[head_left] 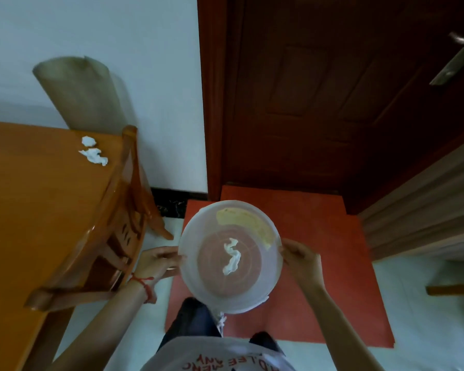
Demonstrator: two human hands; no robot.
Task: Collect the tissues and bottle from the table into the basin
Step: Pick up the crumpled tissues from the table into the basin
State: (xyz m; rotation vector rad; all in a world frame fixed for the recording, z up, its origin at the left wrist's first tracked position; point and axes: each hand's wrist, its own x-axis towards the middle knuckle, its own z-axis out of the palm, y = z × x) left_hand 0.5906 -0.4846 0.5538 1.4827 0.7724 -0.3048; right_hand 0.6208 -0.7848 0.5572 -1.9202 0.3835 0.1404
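Observation:
I hold a clear plastic basin in front of me over the floor. My left hand grips its left rim and my right hand grips its right rim. One crumpled white tissue lies inside on the basin's bottom. Two more crumpled tissues rest on the orange wooden table near its far right corner. No bottle is in view.
A wooden chair is tucked against the table's right side, between the table and me. A red mat lies on the floor before a dark wooden door. A rolled sheet leans on the wall behind the table.

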